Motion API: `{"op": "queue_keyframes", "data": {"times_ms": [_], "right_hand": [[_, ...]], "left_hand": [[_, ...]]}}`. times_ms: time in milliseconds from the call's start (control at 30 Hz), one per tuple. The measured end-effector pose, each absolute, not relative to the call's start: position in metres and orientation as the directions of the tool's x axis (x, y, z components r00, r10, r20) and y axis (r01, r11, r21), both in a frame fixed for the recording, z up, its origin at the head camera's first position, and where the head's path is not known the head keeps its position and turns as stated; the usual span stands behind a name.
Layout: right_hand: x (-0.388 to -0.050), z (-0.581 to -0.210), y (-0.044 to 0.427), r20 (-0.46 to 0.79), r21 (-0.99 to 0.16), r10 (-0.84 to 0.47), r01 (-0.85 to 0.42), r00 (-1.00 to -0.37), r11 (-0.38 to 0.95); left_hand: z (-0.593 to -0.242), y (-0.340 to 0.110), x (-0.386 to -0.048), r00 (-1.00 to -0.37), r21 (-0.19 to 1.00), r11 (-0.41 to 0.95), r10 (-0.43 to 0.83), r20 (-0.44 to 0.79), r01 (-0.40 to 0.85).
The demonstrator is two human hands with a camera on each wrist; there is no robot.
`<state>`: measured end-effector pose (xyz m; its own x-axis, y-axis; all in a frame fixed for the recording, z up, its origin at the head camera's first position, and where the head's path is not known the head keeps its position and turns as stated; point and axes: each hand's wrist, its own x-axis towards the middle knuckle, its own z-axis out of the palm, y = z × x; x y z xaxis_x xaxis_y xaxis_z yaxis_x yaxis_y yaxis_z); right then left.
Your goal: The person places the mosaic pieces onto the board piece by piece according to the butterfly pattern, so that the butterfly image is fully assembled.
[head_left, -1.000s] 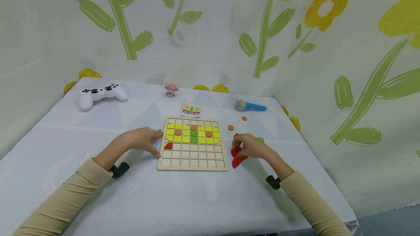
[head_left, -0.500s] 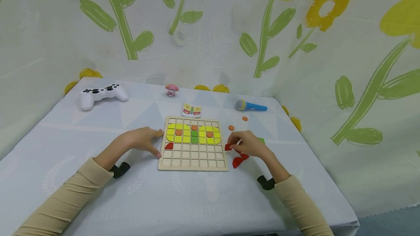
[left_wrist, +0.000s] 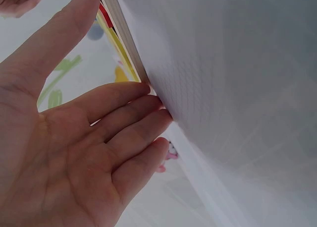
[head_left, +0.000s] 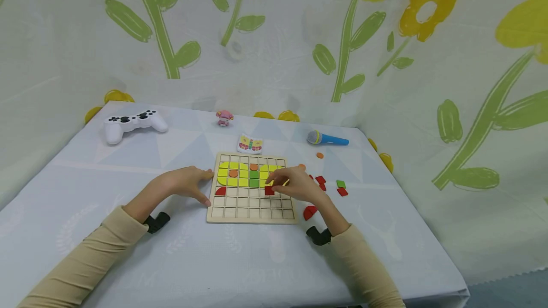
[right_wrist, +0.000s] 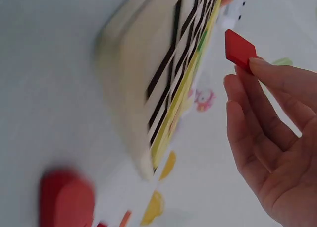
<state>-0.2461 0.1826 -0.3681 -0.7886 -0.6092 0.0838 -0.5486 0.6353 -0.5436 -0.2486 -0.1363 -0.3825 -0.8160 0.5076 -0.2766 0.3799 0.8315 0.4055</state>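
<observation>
A wooden grid board (head_left: 241, 213) lies flat on the table, bearing yellow, green and orange tiles in its far rows. One red rounded tile (head_left: 220, 191) sits in a cell near its left side. My left hand (head_left: 187, 184) rests against the board's left edge; its extended fingers (left_wrist: 141, 128) touch that edge in the left wrist view. Above the right part of the board, my right hand (head_left: 299, 185) pinches a red square tile (right_wrist: 240, 49) between thumb and fingertips. A card with a butterfly pattern (head_left: 250, 144) lies beyond the board.
Right of the board are loose red tiles (head_left: 310, 212), a green tile (head_left: 340, 184) and an orange disc (head_left: 320, 155). Farther back stand a white game controller (head_left: 134, 124), a pink figurine (head_left: 224, 118) and a blue toy microphone (head_left: 328, 138).
My right hand has picked up the red square tile from the loose pieces and carried it left over the board. The left hand stays at the board's edge.
</observation>
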Motion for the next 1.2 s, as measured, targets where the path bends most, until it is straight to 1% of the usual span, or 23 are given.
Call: {"op": "queue_keyframes", "data": {"times_ms": [233, 433, 633, 833, 1200], "right_hand": [[-0.245, -0.368, 0.151, 0.103, -0.561, -0.640, -0.576, -0.761, 0.594], [-0.249, -0.369, 0.125, 0.074, -0.571, -0.634, -0.554, -0.769, 0.605], [-0.256, -0.371, 0.104, 0.017, -0.559, -0.656, -0.551, -0.755, 0.620], [-0.260, -0.373, 0.092, -0.046, -0.559, -0.650, -0.520, -0.758, 0.646], [-0.257, -0.372, 0.087, -0.074, -0.531, -0.627, -0.502, -0.775, 0.683]], "left_hand": [[-0.383, -0.135, -0.248, -0.819, 0.404, 0.836, 0.500, -0.283, 0.371], [-0.383, -0.136, -0.250, -0.820, 0.403, 0.838, 0.496, -0.285, 0.367], [-0.383, -0.136, -0.251, -0.819, 0.403, 0.839, 0.496, -0.289, 0.366], [-0.382, -0.136, -0.251, -0.815, 0.408, 0.833, 0.505, -0.285, 0.373], [-0.382, -0.136, -0.250, -0.816, 0.415, 0.832, 0.503, -0.284, 0.368]]}}
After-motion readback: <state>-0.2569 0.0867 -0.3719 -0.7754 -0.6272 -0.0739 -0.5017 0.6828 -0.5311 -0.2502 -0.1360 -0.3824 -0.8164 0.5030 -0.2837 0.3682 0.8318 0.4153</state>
